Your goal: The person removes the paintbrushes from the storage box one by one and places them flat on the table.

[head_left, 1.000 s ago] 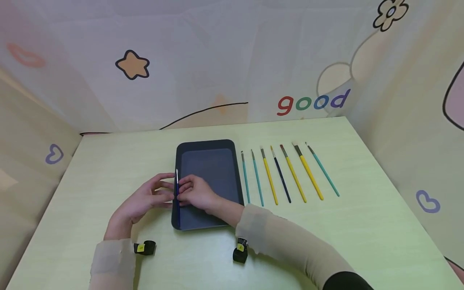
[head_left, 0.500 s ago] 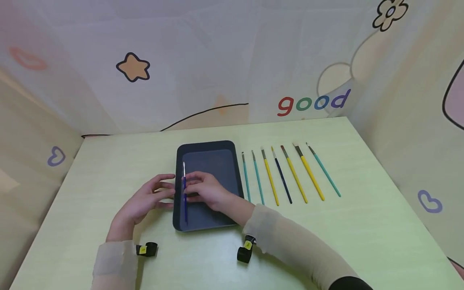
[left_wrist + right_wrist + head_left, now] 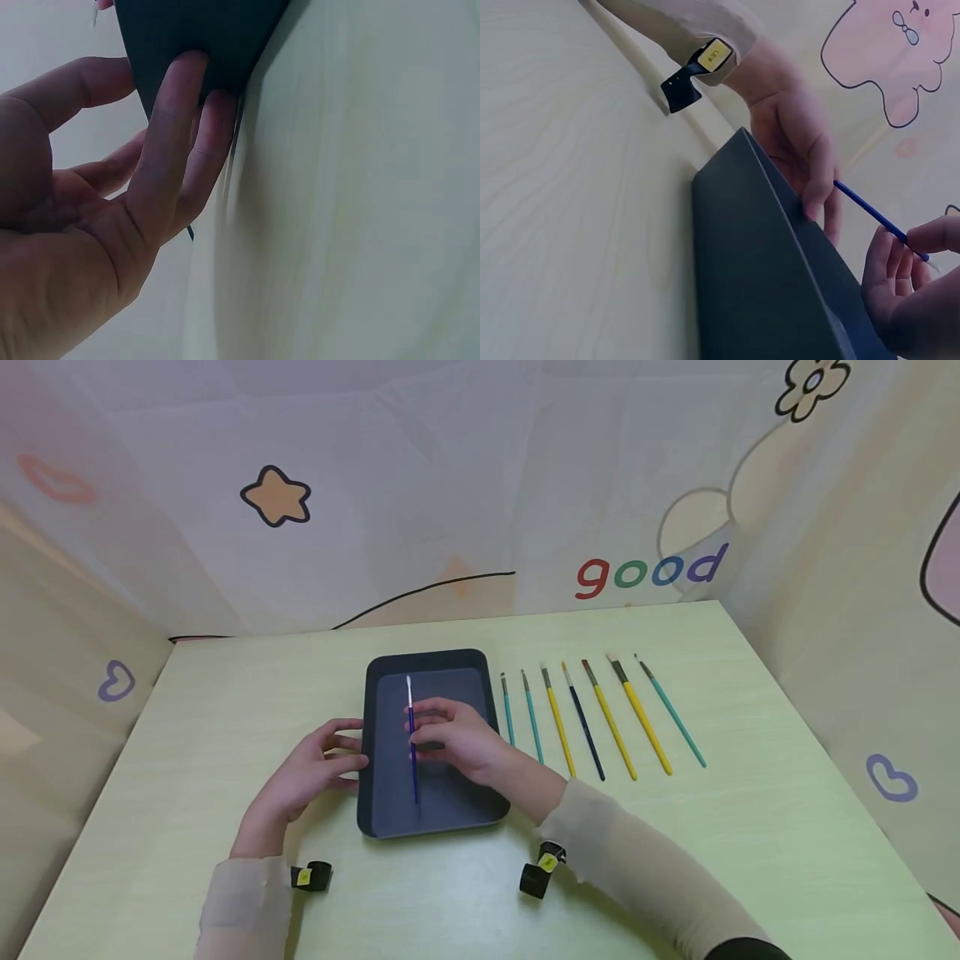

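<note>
My right hand point(image 3: 465, 739) pinches a blue-handled paintbrush point(image 3: 414, 772) between thumb and fingers, over the dark grey rectangular tray point(image 3: 450, 822). Its white bristle end points to the far side of the table. The right wrist view shows the brush point(image 3: 871, 212) raised above the tray's rim point(image 3: 780, 202). At the tray's left side, the fingers of my left hand point(image 3: 311, 768) are spread and touch the outer wall. In the left wrist view, two fingertips of that hand point(image 3: 161, 165) lie against the tray's side point(image 3: 217, 37), low near the table.
Right of the tray, several paintbrushes lie side by side, among them a thick yellow one point(image 3: 645, 727), a dark blue one point(image 3: 585, 727) and a teal one point(image 3: 675, 714). My right forearm point(image 3: 645, 868) crosses the table in front of them. A printed cloth point(image 3: 420, 485) hangs behind.
My right hand has moved the blue paintbrush from the tray's left edge rightward and away from me, over the tray's middle. The left hand has stayed at the tray's left side.
</note>
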`<action>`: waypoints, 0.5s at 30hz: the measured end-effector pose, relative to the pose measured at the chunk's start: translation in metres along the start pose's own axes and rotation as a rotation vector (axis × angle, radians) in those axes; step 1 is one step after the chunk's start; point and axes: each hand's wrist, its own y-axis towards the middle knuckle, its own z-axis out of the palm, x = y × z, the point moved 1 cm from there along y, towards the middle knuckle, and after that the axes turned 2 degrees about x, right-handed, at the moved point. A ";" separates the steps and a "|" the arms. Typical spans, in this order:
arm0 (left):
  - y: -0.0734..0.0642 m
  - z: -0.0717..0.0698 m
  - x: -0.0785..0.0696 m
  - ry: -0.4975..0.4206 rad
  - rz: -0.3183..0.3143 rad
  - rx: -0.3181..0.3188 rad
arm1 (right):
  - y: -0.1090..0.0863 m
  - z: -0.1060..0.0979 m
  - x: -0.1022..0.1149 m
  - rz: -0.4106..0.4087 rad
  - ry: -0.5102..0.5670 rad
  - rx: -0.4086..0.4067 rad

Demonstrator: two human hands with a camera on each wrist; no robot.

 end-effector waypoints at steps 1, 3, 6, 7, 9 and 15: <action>0.000 0.000 -0.001 0.006 0.002 -0.009 | -0.001 -0.002 0.002 -0.009 0.001 -0.003; -0.001 0.000 -0.003 0.017 0.007 -0.025 | -0.004 -0.006 0.007 -0.020 0.003 -0.012; -0.003 -0.001 -0.004 0.037 0.011 -0.046 | -0.008 -0.013 0.013 -0.044 -0.004 -0.029; -0.004 -0.002 -0.005 0.037 0.010 -0.053 | -0.009 -0.016 0.016 -0.054 -0.003 -0.036; -0.006 -0.004 -0.005 0.039 0.008 -0.064 | -0.011 -0.022 0.020 -0.070 -0.003 -0.050; -0.010 -0.012 -0.004 0.046 0.017 -0.077 | -0.014 -0.039 0.030 -0.087 0.014 -0.099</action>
